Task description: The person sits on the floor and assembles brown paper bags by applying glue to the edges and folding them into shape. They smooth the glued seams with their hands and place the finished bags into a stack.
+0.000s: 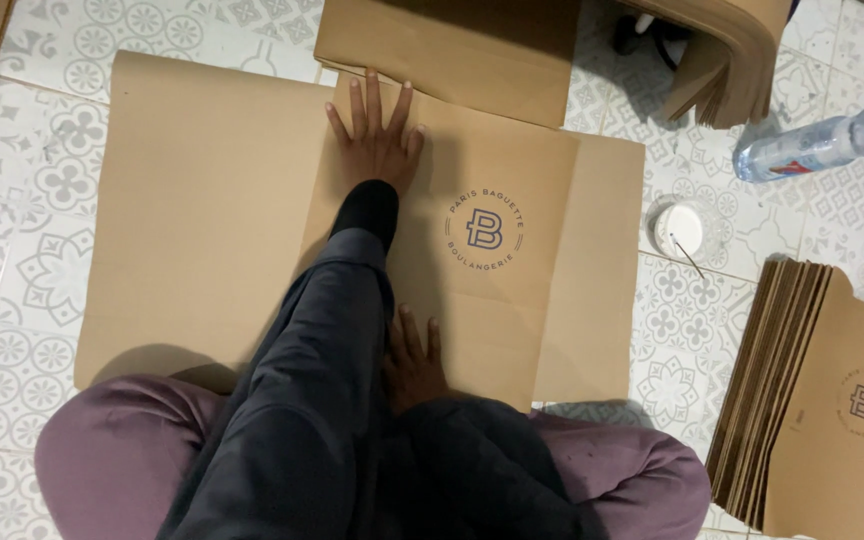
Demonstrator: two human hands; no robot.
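Note:
A large brown paper sheet (202,220) with a round dark printed logo lies flat on the patterned tile floor, one side folded over toward the middle. My left hand (377,145) reaches far across it and presses flat near the fold's top edge, fingers spread. My right hand (414,365) lies flat on the sheet's near part, close to my knees, partly hidden by my dark sleeve. Neither hand grips anything.
A stack of the same brown sheets (817,400) lies at the right, another (452,45) at the top, and curled ones (737,60) at the top right. A plastic water bottle (822,142) and a small clear cup (685,230) with a stick stand to the right.

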